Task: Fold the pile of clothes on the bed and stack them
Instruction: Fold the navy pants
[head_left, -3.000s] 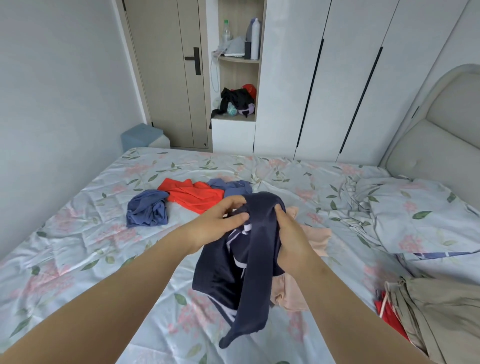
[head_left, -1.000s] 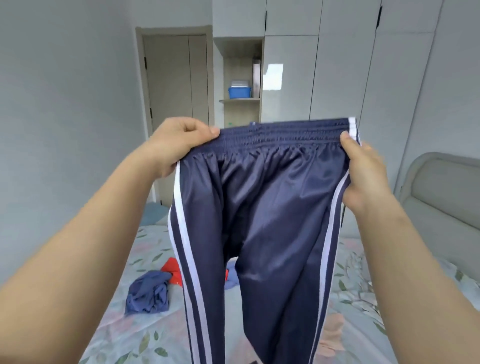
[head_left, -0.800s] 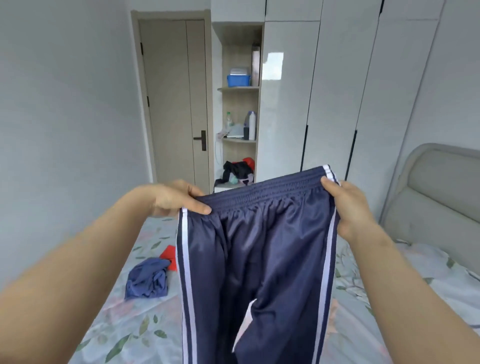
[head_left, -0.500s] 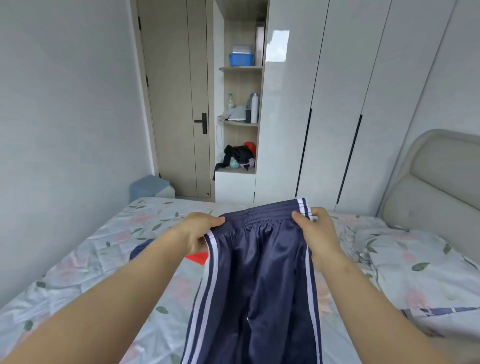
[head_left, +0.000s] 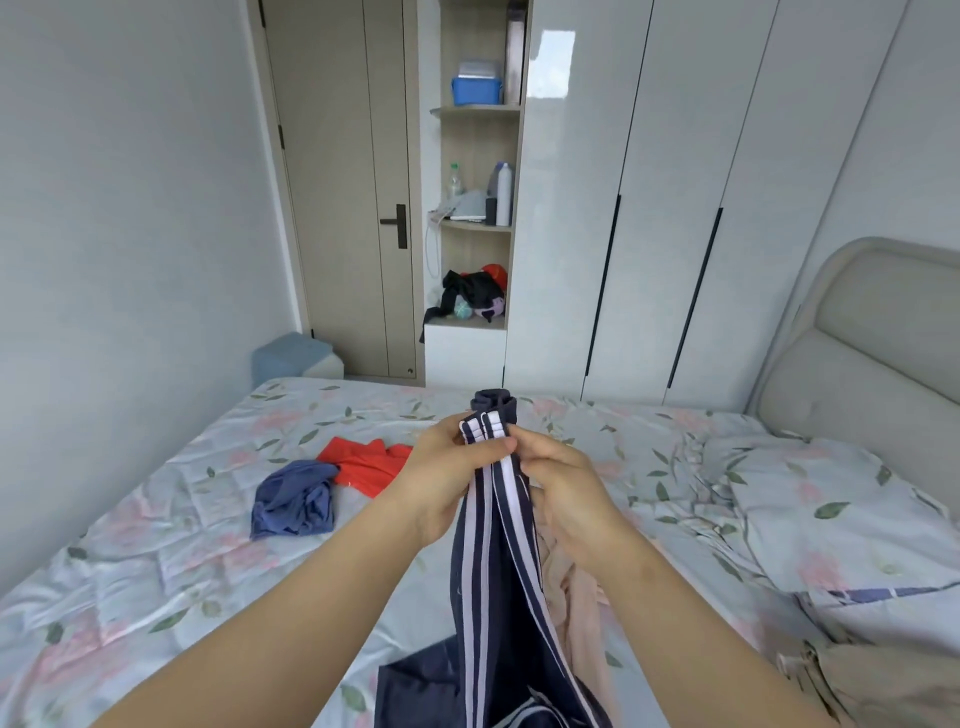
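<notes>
– So, starting at the bottom edge of the frame: what lies there?

– The leg ends of the navy track pants (head_left: 498, 582), bunched on the bed (head_left: 156, 571) at bottom centre. From there the cloth runs straight up the middle of the frame to the hands. The long axis goes from bottom to centre, nearly vertical, with the white side stripes facing the camera.

– And the grip?

– Both hands have the waistband at frame centre. The left hand (head_left: 441, 483) pinches the doubled band with its thumb laid across the stripes. The right hand (head_left: 566, 493) touches the left, its fingers curled round the fabric just under the band. A small loop of waistband pokes up past the fingers.

– So the pants are halved lengthwise?

– It looks so, since the two striped seams lie side by side. All the length hangs below the grip, toward the person.

– Which hand would go for the legs?

– My guess is the right, because it sits a shade lower on the cloth. The left could hold the band alone while the legs get laid flat and folded across.

– Anything in the way?

– A peach garment (head_left: 576, 603) lies on the bed just right of the hanging legs, and a beige garment (head_left: 857, 686) sits at lower right. Farther off, left of centre, a crumpled blue garment (head_left: 293, 499) lies right beside a red garment (head_left: 369, 462), and neither is folded. Beyond them the wardrobe (head_left: 675, 208) fills the top of the frame.
</notes>
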